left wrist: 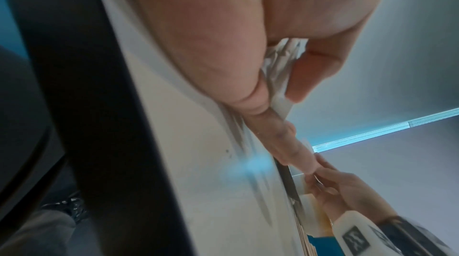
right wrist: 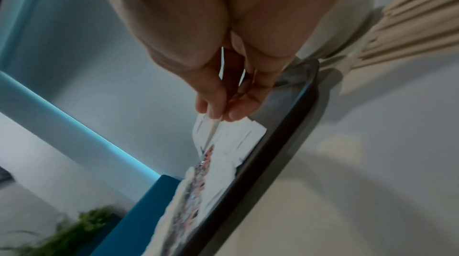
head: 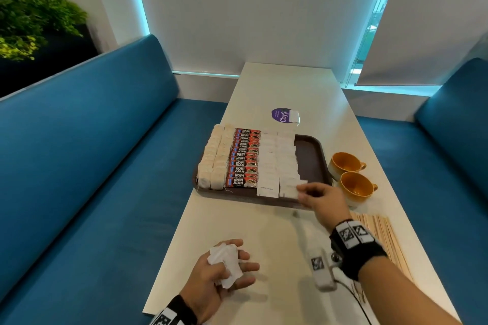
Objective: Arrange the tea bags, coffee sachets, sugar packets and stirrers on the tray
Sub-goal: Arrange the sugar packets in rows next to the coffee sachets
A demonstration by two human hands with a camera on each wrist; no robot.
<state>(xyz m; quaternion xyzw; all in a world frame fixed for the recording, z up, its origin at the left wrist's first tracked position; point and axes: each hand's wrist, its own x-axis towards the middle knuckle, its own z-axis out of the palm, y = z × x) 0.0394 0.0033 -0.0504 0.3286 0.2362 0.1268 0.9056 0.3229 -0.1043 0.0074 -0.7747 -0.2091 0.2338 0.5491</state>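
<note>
A dark brown tray (head: 314, 150) lies on the white table. It carries rows of tea bags (head: 214, 158), red coffee sachets (head: 244, 158) and white sugar packets (head: 277, 161). My right hand (head: 303, 194) pinches one white sugar packet (head: 302, 184) at the tray's near right corner, over the right sugar row; in the right wrist view the right hand (right wrist: 218, 116) holds the packet (right wrist: 212, 132) edge-on. My left hand (head: 232, 264) holds a bunch of white sugar packets (head: 225, 262) above the table's near end. Wooden stirrers (head: 380, 229) lie on the table right of my right wrist.
Two orange cups (head: 351, 174) stand just right of the tray. A purple round sticker (head: 281, 115) with one white packet (head: 294, 116) on it sits beyond the tray. Blue bench seats (head: 105, 140) flank the table; a plant (head: 31, 16) is at the far left.
</note>
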